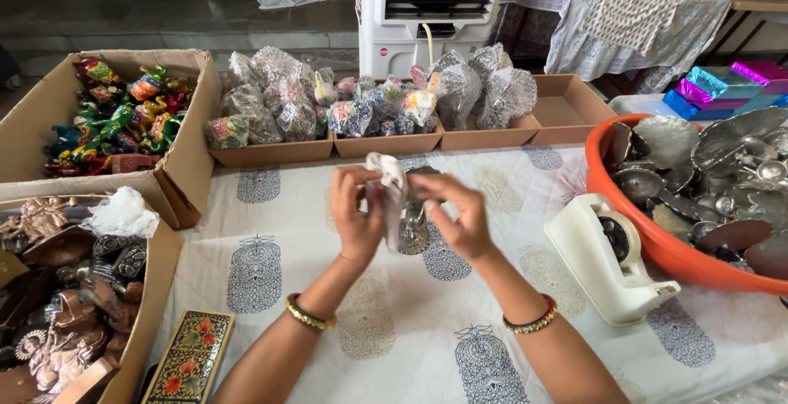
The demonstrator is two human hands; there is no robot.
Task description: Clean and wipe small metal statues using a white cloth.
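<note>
Both hands are raised just above the table [271, 231], which is covered by a white printed cloth. The left hand [357, 207] is closed on a white cloth [392, 182], bunched between thumb and fingers. The right hand [460, 215] is closed on a small silver-coloured metal piece [414, 231], fingers wrapped over its upper part. Cloth and metal touch; the cloth drapes over the left side of the piece.

Handling judgement: the metal piece looks rigid and polished, so likely slippery under bare fingers and heavy for its size. Its exact shape is hidden by the fingers; thin projecting parts, if any, could bend or scratch. Best hold appears to be around the thicker body, as the right hand now has it. The cloth is soft, light and limp; it can be pinched anywhere.

Surroundings: an orange tub [632, 231] of similar metal ware stands to the right, a white tape dispenser [611, 260] just beside it. Cardboard trays of wrapped items [369, 112] line the far edge. A cardboard box of coloured figurines [119, 112] sits at left, and a painted box [190, 355] lies near the left forearm.
</note>
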